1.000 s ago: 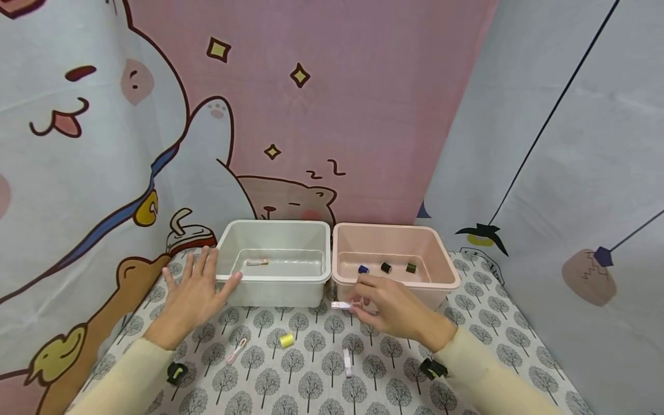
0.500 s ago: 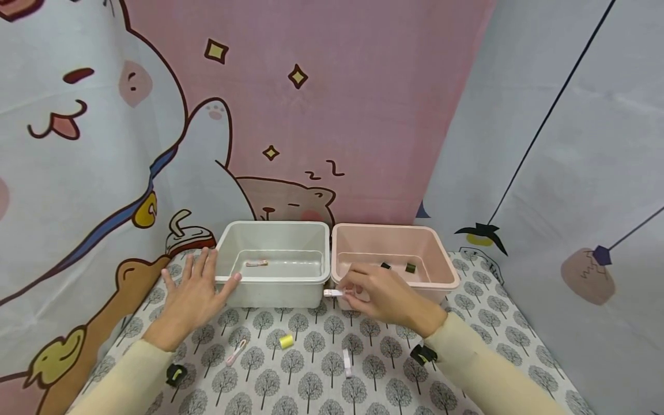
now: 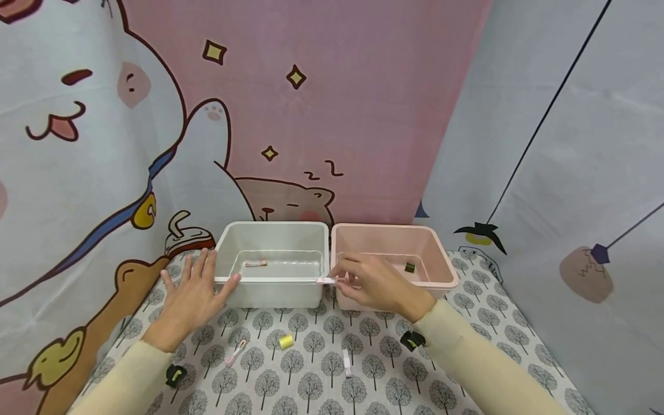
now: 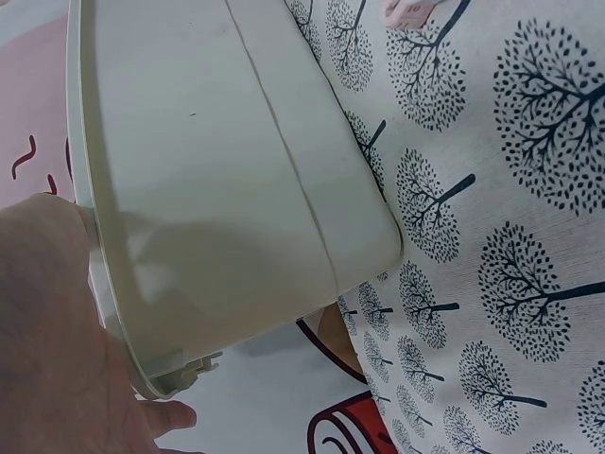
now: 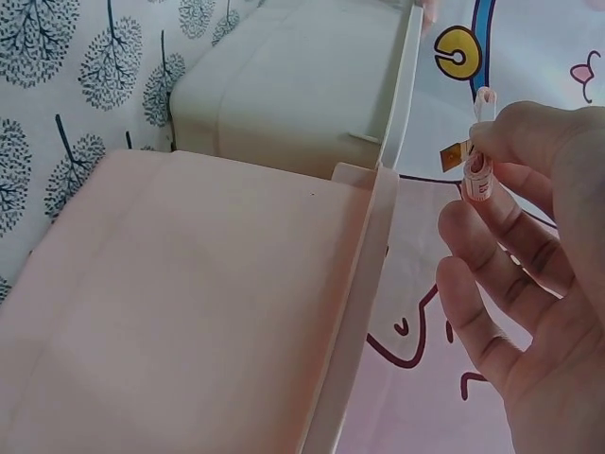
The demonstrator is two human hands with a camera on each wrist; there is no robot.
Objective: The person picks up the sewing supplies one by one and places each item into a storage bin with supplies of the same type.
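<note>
My left hand [image 3: 189,297] lies with straight, spread fingers at the left front corner of the white bin [image 3: 277,294], touching its rim. My right hand [image 3: 381,285] pinches a folded pale pink strip [image 5: 479,175] with faint printed marks and a small gold-coloured tab, between thumb and fingers. In the head view this hand is over the front rim of the pink bin [image 3: 436,230], and the strip's end points toward the white bin. Another folded strip [image 3: 256,263] lies inside the white bin. A dark green small cylinder [image 3: 410,267] shows in the pink bin; my right hand hides part of its floor.
On the tree-patterned cloth [image 3: 311,392] lie a pinkish looped strip [image 3: 236,353], a yellow spool-like cylinder [image 3: 286,342] and a pale flat strip [image 3: 347,363]. The two bins stand side by side before a printed backdrop [image 3: 363,115].
My right hand has moved up and left with the strip, from in front of the pink bin to its rim near the white bin. My left hand has stayed put.
</note>
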